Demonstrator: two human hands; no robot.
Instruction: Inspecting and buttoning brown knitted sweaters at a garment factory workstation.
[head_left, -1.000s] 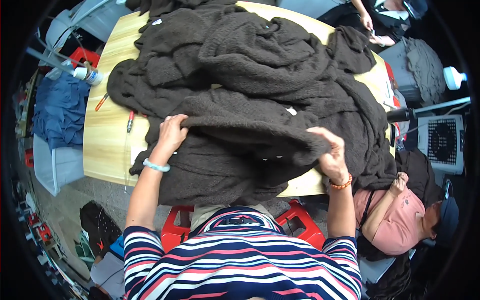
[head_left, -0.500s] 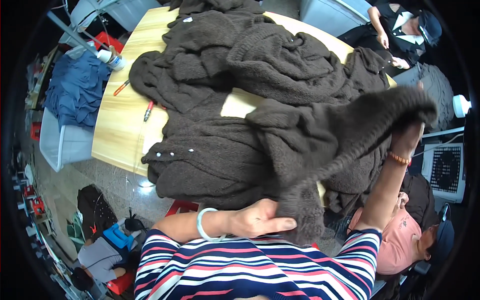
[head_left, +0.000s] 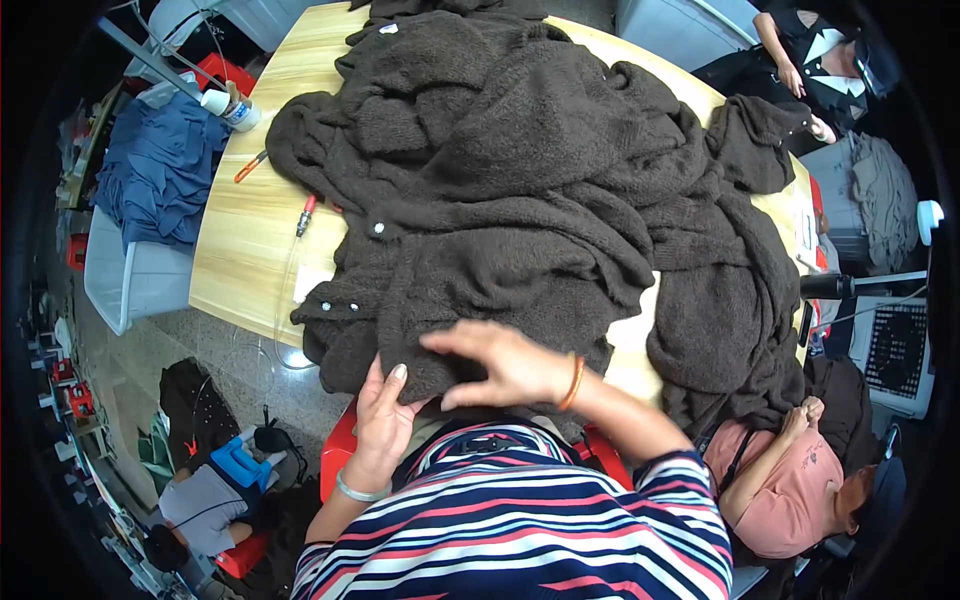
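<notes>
Lying flat on the near edge of a dark brown knitted cardigan [head_left: 480, 290], the right hand [head_left: 500, 362] presses down with open, spread fingers, an orange bangle on its wrist. The left hand [head_left: 385, 415] grips the garment's lower hem from beneath, thumb up against the knit. The cardigan, with pale buttons along its front edge, sits at the front of a heap of brown knitwear [head_left: 560, 140] covering a wooden table [head_left: 245, 250]. A red-tipped tool [head_left: 305, 215] and a plastic bottle [head_left: 228, 105] lie to the left, and a seated person in a pink top [head_left: 780, 480] is at the lower right
</notes>
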